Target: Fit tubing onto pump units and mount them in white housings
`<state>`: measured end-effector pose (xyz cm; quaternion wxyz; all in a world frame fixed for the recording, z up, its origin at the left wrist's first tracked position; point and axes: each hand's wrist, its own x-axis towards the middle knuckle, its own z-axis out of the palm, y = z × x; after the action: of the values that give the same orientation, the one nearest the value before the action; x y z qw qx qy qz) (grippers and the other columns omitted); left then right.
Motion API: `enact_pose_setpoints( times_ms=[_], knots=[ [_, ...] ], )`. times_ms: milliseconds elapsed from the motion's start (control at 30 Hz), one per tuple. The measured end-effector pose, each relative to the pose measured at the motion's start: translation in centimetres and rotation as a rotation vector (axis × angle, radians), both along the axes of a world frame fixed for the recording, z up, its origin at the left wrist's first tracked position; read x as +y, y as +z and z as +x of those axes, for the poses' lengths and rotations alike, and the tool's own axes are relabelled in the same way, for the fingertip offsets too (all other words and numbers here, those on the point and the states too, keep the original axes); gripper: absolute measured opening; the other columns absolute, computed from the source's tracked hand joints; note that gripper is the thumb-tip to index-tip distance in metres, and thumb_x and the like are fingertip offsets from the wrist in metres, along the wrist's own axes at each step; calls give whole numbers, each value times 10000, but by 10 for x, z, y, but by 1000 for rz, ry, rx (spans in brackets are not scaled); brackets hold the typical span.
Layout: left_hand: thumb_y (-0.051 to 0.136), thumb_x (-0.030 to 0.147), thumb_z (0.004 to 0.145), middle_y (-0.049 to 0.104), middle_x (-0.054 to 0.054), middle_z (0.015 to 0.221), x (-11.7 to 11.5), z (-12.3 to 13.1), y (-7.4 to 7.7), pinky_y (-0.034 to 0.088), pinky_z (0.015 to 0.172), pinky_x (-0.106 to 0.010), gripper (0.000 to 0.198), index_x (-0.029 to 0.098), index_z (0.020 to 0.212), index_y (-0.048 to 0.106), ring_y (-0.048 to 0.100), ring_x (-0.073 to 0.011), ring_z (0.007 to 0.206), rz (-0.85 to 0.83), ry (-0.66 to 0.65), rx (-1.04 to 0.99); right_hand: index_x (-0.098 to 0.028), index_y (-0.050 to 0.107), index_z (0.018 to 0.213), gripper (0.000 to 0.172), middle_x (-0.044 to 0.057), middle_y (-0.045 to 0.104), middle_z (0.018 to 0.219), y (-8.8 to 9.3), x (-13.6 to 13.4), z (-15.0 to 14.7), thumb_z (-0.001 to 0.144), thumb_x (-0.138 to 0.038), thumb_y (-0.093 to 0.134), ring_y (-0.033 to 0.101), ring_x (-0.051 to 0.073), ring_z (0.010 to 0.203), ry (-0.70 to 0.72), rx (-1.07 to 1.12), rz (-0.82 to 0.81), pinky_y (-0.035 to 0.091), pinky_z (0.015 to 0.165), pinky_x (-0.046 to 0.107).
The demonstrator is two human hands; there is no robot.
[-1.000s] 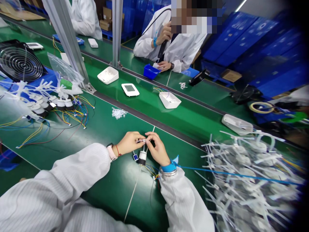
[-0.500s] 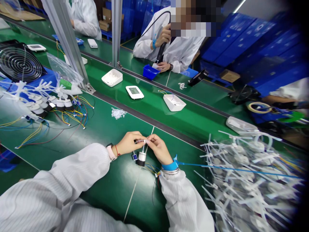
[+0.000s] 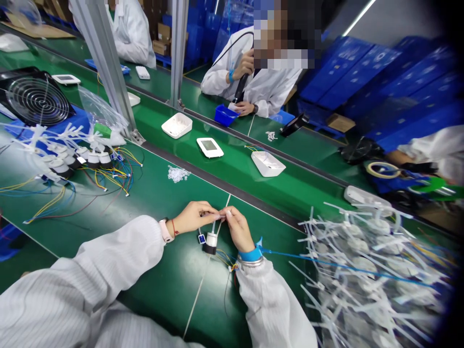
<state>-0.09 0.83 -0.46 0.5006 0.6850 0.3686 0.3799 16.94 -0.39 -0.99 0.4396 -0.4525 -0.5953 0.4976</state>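
My left hand [image 3: 192,217] and my right hand [image 3: 237,227] meet fingertip to fingertip above the green bench, both pinching a thin white cable tie [image 3: 218,216]. Just below them stands a small white-and-black cylindrical part [image 3: 210,242] with coloured wires trailing toward my right wrist and a tiny blue connector [image 3: 201,239] beside it. A long white tie strip [image 3: 195,299] runs from the part toward me across the mat.
A heap of tied parts with white tie tails [image 3: 362,270] lies at the right. Wired parts [image 3: 76,159] and a black fan [image 3: 34,96] lie at the left. White housings [image 3: 268,163] ride the green conveyor. A person in white [image 3: 253,77] works opposite.
My hands stay pinched together over the small part. The housings on the conveyor have shifted to the right, and my view has tilted slightly.
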Motion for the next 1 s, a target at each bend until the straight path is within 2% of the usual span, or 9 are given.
enact_pose_setpoints(
  times_ms=[100,233,433,567,700,867,1000],
  knots=[
    [558,305,809,584,-59,795,-1,0,-2,400,578,-206,256,114,938,669,510,-92,636,-18,-8,-42,-212,565,766,308,19,584,737,-5,4,4,855,-468,420,538,167,717,-24,-7,23,432,684,304],
    [546,274,817,585,-66,820,-7,-6,3,411,606,-213,231,113,924,672,515,-100,669,13,19,-46,-207,564,735,345,29,609,722,-9,18,10,868,-470,384,534,162,673,-127,-71,69,428,646,299],
    [553,281,810,589,-64,834,-17,-34,7,398,569,-196,248,127,963,674,510,-91,648,-11,64,9,-188,556,706,332,29,616,684,-12,54,4,848,-459,427,546,157,657,-203,-209,145,426,636,294],
    [543,269,808,594,-65,812,-19,-47,9,410,593,-202,247,124,953,681,526,-101,663,31,58,70,-180,549,701,311,31,612,679,-13,89,-17,830,-446,453,546,156,645,-204,-314,252,433,625,290],
    [552,232,786,599,-65,791,-19,-46,17,425,618,-205,220,118,908,695,539,-108,670,66,56,79,-165,559,768,298,53,615,752,-10,139,-46,822,-435,445,551,168,701,-179,-370,328,436,644,295],
    [582,224,759,603,-53,763,-21,-41,29,413,585,-182,197,124,876,706,519,-89,618,31,131,61,-144,567,1020,308,104,587,1088,-10,203,-90,809,-341,458,556,182,872,-24,-490,399,446,715,303],
    [558,216,770,592,-58,746,-23,-41,32,397,550,-175,197,117,840,714,499,-84,597,23,155,59,-104,521,1154,384,139,479,1281,-15,236,-120,805,-259,479,449,209,1141,78,-639,436,355,930,338]
  ],
)
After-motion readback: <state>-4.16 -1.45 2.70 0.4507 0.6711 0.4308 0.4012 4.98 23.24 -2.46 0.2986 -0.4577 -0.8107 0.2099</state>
